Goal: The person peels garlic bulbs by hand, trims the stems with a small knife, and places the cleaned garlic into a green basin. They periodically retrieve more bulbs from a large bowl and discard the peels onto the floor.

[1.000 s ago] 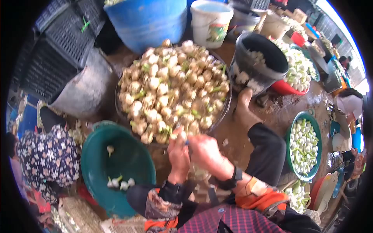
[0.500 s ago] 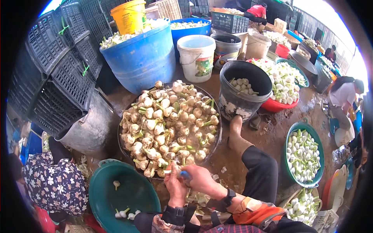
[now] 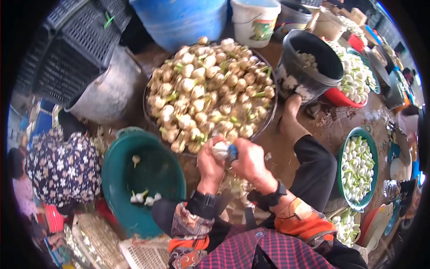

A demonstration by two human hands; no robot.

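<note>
Both hands are together just below the round dark basin [image 3: 274,117] heaped with brownish, unpeeled garlic bulbs [image 3: 210,89]. My left hand [image 3: 209,165] is closed around a whitish garlic bulb [image 3: 220,150]. My right hand [image 3: 251,162] grips a blue-handled tool [image 3: 232,152] against the right side of that bulb; the tool's blade cannot be made out. To the lower left, a green tub [image 3: 174,179] contains a few bulbs [image 3: 142,196]. Trimmings [image 3: 237,186] lie on the ground beneath the hands.
A dark bucket [image 3: 286,67] with white bulbs stands beyond a bare foot [image 3: 290,114]. A green basket of bulbs [image 3: 358,168] is at right, and a metal bucket [image 3: 107,94] and crates [image 3: 85,36] are at left. A person in flowered clothing [image 3: 62,168] crouches at left.
The view has tilted downward, so the basin and buckets sit higher in it. Both hands stay together at the bulb, whose whitish surface now shows more clearly.
</note>
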